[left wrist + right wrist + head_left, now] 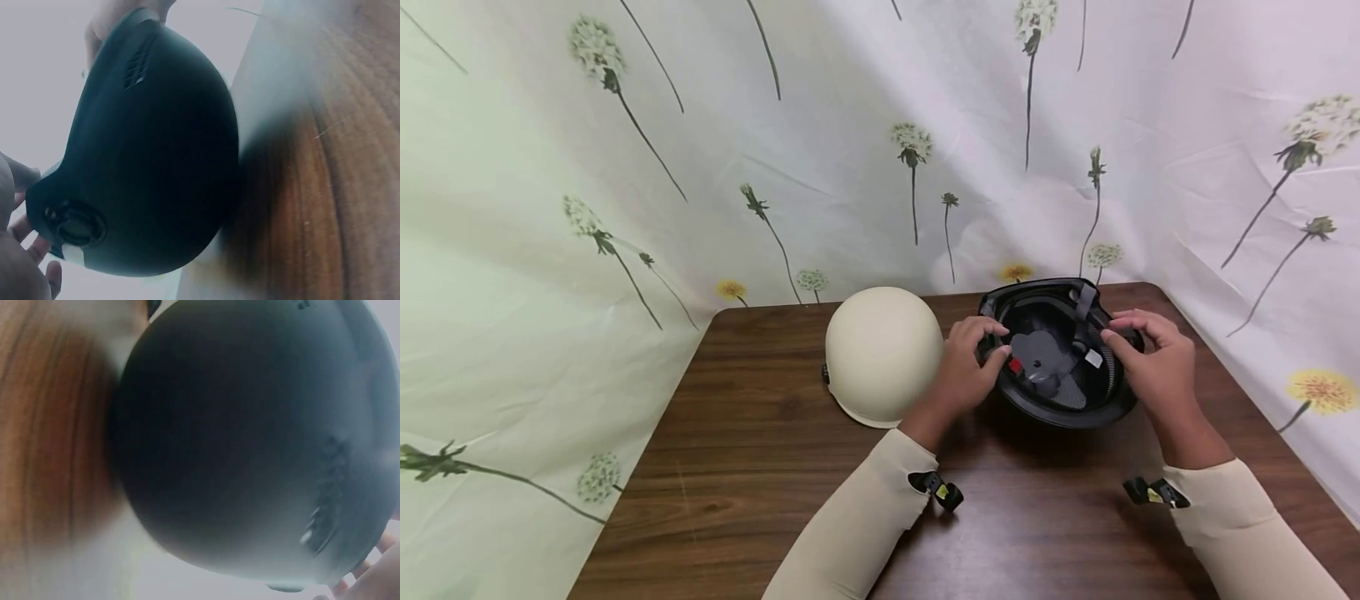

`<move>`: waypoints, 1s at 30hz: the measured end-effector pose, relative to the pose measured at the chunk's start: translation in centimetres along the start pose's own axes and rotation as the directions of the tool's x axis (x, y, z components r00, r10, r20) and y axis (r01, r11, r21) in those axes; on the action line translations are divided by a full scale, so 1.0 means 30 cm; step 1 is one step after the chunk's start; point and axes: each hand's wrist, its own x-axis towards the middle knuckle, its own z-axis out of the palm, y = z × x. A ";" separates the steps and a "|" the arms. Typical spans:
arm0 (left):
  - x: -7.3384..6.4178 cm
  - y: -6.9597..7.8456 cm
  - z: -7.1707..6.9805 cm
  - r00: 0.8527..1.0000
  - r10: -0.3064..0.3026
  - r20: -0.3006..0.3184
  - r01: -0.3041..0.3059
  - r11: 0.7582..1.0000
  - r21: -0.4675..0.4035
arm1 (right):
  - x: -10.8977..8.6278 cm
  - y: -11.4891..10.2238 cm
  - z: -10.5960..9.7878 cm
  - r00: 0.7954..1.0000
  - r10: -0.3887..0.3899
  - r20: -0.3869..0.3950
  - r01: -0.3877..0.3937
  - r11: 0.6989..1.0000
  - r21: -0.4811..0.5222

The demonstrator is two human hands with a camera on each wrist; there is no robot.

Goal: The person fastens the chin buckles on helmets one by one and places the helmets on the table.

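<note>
A black helmet (1067, 414) lies upside down on its crown, its padded inside facing up with a grey strap (1084, 302), a red tab (1016, 365) and a white label (1093, 358). My left hand (964, 364) grips its left rim between thumb and fingers. On the opposite side, the right hand (1159, 364) pinches the right rim. The left wrist view shows the helmet's smooth dark shell (162, 150) with a round fitting (77, 225) beside the left fingers. Vent slots (328, 494) mark the shell in the right wrist view.
A cream helmet (883, 354) sits dome up just left of my left hand, near the back of the brown wooden table (737, 483). A white cloth backdrop (850, 125) printed with dandelions rises along the table's back and sides.
</note>
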 end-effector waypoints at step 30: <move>-0.072 -0.070 0.082 0.983 -0.136 -0.124 0.131 0.990 -0.046 | -0.040 0.081 0.034 0.926 0.375 -0.041 -0.336 0.868 0.366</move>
